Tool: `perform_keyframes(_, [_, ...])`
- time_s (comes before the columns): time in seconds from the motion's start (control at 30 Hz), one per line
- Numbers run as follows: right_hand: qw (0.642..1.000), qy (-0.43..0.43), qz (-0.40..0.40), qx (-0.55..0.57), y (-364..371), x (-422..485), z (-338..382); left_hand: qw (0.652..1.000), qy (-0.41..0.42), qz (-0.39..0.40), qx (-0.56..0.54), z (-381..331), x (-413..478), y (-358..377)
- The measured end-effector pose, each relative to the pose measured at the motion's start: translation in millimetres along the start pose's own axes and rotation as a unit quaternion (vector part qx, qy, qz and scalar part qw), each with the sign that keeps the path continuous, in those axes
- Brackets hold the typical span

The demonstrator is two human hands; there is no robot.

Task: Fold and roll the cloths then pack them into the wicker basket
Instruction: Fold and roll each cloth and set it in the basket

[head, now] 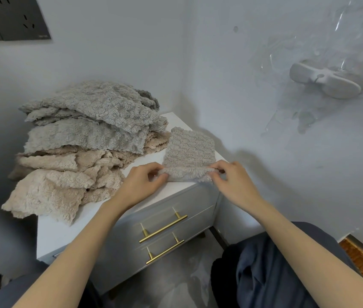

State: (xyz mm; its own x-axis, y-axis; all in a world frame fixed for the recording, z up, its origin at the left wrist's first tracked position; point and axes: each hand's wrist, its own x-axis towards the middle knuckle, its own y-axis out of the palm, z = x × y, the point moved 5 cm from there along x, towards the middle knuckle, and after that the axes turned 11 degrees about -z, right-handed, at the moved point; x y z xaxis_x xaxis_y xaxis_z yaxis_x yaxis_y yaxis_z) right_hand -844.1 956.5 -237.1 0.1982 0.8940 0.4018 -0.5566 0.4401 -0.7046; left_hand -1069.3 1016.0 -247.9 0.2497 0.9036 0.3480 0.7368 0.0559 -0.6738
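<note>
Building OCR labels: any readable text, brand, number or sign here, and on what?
Nothing legible.
The dark socket panels, top left: a tiny pale mark near each lower edge, too small and blurred to read.
The cloth pile and drawer unit: no print visible.

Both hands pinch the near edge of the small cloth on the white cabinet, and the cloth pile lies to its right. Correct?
No: the head view shows the cloth pile to the left of the small cloth. The left hand and right hand do pinch its near edge.
</note>
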Motion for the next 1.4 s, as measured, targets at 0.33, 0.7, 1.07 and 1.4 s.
perform_keyframes(0.33, [0.981,0.174,-0.006,0.088,12,19,-23,0.989,-0.113,-0.087,-0.039,7,16,16])
perform_keyframes(0.7, [0.952,-0.258,-0.099,-0.134,15,-2,47,0.986,-0.134,-0.095,0.008,3,25,20])
perform_keyframes(1.07, [0.953,-0.184,0.083,-0.227,43,-10,22,0.987,-0.122,-0.093,0.057,-2,28,16])
perform_keyframes(1.4, [0.967,-0.136,0.039,-0.21,23,1,7,0.984,0.135,-0.083,0.076,-18,22,5])
